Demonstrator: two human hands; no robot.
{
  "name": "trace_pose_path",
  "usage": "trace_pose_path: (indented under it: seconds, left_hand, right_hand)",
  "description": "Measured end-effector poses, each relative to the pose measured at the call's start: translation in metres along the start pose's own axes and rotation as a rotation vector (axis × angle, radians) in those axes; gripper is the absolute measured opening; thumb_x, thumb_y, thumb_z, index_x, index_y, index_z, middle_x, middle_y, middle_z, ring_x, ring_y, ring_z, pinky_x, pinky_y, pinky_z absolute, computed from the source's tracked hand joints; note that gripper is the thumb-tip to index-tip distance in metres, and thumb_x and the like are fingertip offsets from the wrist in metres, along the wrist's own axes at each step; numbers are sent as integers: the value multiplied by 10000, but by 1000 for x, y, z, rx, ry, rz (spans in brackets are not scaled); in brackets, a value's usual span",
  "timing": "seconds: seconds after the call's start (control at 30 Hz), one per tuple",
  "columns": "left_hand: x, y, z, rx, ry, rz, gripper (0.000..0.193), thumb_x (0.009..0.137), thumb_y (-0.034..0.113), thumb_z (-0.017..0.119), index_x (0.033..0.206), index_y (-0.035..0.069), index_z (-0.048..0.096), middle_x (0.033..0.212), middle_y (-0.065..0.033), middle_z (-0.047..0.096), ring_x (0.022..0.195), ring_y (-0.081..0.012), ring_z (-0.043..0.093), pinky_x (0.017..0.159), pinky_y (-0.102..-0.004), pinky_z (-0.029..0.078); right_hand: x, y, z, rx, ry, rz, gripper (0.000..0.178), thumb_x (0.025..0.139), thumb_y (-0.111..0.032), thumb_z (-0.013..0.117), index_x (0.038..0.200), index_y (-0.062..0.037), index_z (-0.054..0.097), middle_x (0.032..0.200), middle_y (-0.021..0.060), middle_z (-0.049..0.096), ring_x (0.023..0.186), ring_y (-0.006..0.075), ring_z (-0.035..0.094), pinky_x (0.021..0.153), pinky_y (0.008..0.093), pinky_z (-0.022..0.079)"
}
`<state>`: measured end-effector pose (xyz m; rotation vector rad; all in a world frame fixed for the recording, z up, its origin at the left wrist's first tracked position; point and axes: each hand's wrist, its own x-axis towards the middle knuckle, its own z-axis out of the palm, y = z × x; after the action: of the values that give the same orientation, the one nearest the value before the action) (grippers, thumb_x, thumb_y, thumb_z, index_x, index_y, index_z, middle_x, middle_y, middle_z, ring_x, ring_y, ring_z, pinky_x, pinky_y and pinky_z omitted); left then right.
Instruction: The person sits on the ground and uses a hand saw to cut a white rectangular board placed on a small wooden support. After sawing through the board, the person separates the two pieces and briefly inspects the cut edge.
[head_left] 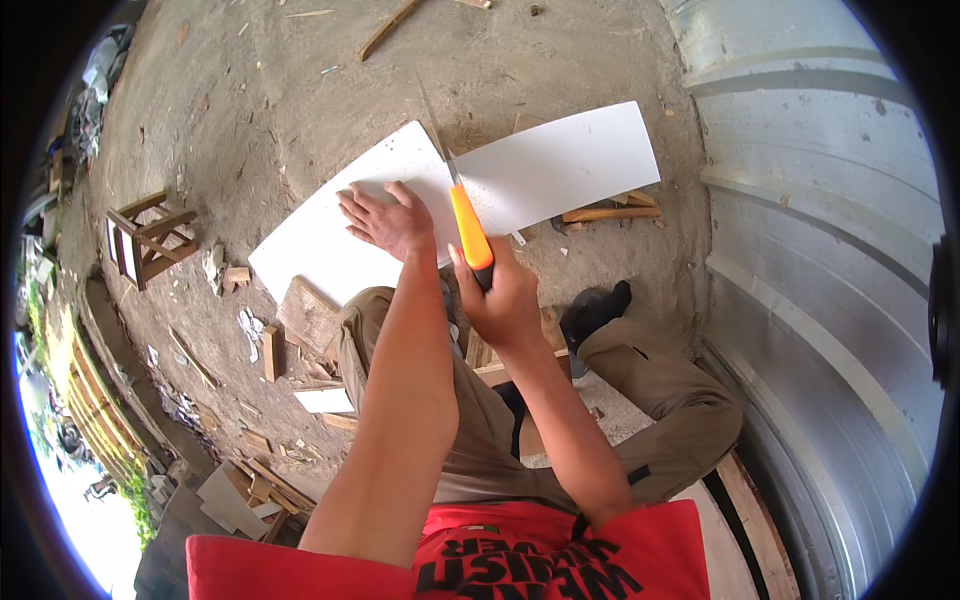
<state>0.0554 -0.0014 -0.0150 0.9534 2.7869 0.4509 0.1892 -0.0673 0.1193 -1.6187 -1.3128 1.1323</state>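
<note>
My right hand (503, 300) is closed round the orange and black handle of a handsaw (468, 225). Its thin blade points away from me, crossing a white board. On the board's left part (325, 230) my left hand (388, 218) lies flat, fingers spread. The right part (570, 165) slants off at an angle from the blade; whether the two parts are still joined I cannot tell. Fine sawdust specks lie along the blade. One of my legs is bent close under the board's near edge.
A corrugated metal wall (810, 200) runs along the right. A tool with a wooden handle (610, 213) lies by the board's right part. Left are a small wooden stool (150, 240), wood offcuts (270, 353) and a white scrap (323, 401). A wooden strip (388, 28) lies on the far ground.
</note>
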Motion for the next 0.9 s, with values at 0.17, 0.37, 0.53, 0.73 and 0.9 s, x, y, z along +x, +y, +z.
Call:
trace_pose_path:
  seconds: [0.17,0.37,0.53,0.73,0.9]
  left_hand:
    - [3,-4,-4,-40,6,-67,650,950,342,451,1519,54,320,1642,-163,200,1543,-272,123,1263,-452,59]
    - [2,-4,-5,-27,4,-56,654,948,333,459,1521,52,317,1646,-156,196,1545,-274,118,1260,-472,54]
    - [1,2,-4,-56,10,-33,665,933,324,460,1521,46,323,1643,-159,207,1544,-285,126,1257,-481,58]
    - [-1,-6,-3,-52,8,-49,686,914,329,445,1522,36,324,1644,-164,201,1544,-290,124,1257,-490,58]
    - [5,-9,-1,-46,18,-63,689,915,346,437,1521,40,326,1649,-161,187,1545,-295,122,1256,-496,53]
  right_hand:
    - [-124,-28,-75,-171,-75,-37,187,879,-119,742,947,-7,608,688,124,615,556,277,643,509,358,482]
    - [-67,-48,-60,-168,-83,129,186,894,-125,738,917,-6,598,655,116,618,528,235,640,496,326,468]
    - [45,-14,19,-81,-40,48,212,943,-179,685,939,1,573,636,169,611,545,325,637,512,378,467]
    - [-72,-49,-51,-294,-101,29,171,904,-90,716,978,8,597,624,114,605,509,216,635,491,318,468]
    - [-85,-85,-71,-299,-143,137,154,905,-87,716,949,13,606,677,134,631,553,233,660,503,310,476]
